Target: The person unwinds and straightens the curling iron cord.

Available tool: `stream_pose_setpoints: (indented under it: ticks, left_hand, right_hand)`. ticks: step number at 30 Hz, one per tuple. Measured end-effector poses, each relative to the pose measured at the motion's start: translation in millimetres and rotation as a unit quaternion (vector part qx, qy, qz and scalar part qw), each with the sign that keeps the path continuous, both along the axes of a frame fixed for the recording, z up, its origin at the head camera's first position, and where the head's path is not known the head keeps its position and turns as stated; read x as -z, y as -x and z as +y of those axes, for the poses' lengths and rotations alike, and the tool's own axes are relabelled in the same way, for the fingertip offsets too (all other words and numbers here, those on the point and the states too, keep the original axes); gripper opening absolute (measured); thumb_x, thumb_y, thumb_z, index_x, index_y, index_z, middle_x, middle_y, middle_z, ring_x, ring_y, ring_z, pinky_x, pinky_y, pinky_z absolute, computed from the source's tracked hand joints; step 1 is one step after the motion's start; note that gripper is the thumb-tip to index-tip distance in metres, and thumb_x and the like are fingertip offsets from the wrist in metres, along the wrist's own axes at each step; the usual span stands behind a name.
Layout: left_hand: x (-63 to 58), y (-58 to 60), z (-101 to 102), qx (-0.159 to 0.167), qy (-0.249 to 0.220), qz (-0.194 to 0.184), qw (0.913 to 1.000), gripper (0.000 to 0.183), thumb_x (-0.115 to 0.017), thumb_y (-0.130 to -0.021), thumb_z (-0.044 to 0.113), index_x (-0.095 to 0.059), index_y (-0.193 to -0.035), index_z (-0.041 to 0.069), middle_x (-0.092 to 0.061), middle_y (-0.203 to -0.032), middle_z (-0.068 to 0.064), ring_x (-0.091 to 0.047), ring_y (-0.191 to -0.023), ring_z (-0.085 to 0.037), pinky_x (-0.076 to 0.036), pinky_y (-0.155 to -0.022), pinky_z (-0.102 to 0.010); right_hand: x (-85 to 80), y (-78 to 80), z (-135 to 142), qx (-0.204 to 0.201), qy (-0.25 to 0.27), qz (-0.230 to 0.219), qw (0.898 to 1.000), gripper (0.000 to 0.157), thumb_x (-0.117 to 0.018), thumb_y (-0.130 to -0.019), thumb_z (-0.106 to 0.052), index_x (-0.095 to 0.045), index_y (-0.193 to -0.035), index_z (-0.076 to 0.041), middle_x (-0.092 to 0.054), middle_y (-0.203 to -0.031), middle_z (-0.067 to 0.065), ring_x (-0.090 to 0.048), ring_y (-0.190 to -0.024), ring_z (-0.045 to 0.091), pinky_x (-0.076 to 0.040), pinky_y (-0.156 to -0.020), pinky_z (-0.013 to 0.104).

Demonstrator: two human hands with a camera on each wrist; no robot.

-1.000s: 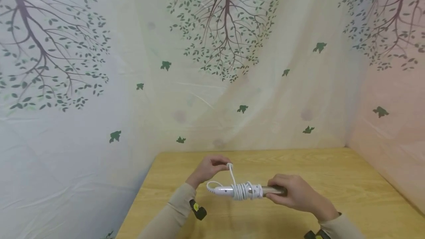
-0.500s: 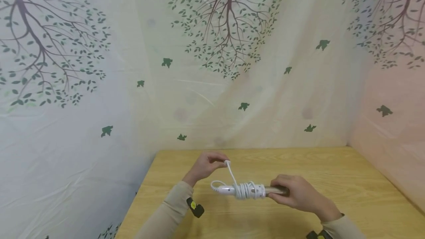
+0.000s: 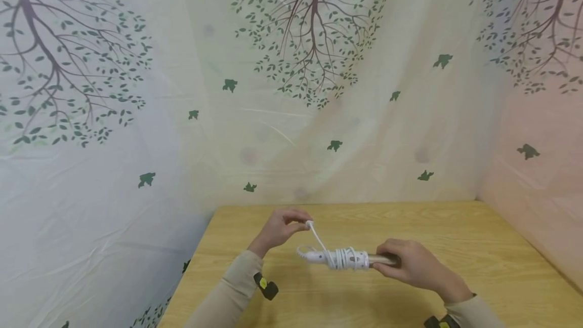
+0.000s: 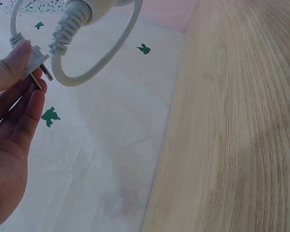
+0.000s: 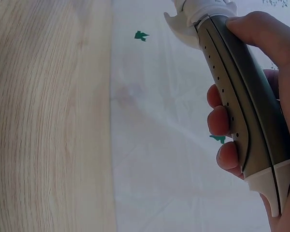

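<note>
My right hand (image 3: 412,264) grips the bronze barrel of a curling iron (image 5: 232,82), its fingers curled round it and the thumb along the top. The barrel has a row of small holes and a white split tip. White cord (image 3: 342,258) is wound in several loops round the iron's white handle, which points left. Between thumb and fingers, my left hand (image 3: 280,228) pinches the white two-pin plug (image 4: 34,60) at the cord's end. A stretch of cord slants from the plug down to the loops. The iron is held above the table.
Below both hands lies a wooden table (image 3: 291,297). Cloth walls (image 3: 282,166) printed with trees and green birds stand at its back and sides. Each forearm wears a dark wrist camera (image 3: 265,287).
The curling iron has shifted slightly to the right with my right hand. My left hand has moved a little left with the plug, and the cord between them slants more.
</note>
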State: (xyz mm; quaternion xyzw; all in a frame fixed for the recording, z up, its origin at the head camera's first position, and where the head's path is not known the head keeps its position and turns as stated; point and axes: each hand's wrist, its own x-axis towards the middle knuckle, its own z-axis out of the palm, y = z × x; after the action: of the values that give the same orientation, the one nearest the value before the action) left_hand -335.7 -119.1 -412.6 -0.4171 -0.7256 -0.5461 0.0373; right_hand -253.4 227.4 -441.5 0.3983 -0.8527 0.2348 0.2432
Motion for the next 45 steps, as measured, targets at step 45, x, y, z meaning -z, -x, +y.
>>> stream_pose_setpoints:
  ticks: [45]
  left_hand:
    - [27.8,-5.4,-13,-0.025,0.018,-0.027,0.9992,0.013,-0.071,-0.084,-0.002,-0.071,-0.097,-0.003,-0.069,-0.098,-0.017,-0.064,-0.087,-0.007,-0.057,-0.084,-0.037]
  right_hand:
    - [-13.4,2.5,17,0.187,-0.021,-0.003,0.982,0.018,-0.081,-0.079,-0.03,-0.069,-0.085,-0.018,-0.053,-0.068,-0.021,-0.034,-0.052,-0.009,-0.033,-0.045,0.015]
